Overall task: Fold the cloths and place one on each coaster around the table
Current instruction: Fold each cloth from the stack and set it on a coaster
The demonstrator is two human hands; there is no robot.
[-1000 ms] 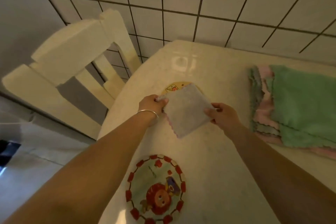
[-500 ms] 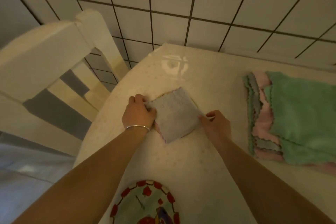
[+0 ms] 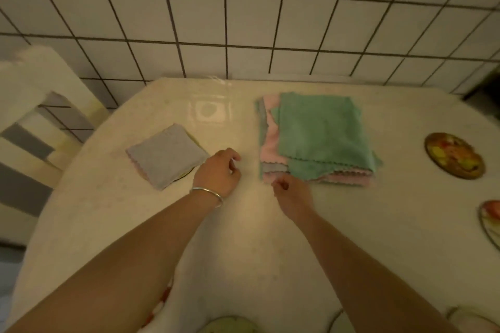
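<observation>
Both hands sit between the placed cloth and the stack, holding nothing.

The left hand (image 3: 217,171), wearing a thin silver bangle (image 3: 207,192), hangs with fingers loosely curled and empty; the right hand (image 3: 290,194), also empty with fingers loosely curled, has its fingertips just beside the near-left corner of the stack of unfolded green, pink and grey scallop-edged cloths (image 3: 319,138), which lies at one o'clock from the hands. At ten o'clock the folded grey square cloth (image 3: 165,155) covers a round coaster (image 3: 186,172), only a sliver of rim showing. At three o'clock a bare round picture coaster (image 3: 454,155) waits on the pale glossy table (image 3: 243,251) (others peek in at the right and bottom edges). The likely slip: pinching that corner could catch several layers at once, since the edges overlap, dragging the stack askew.
</observation>
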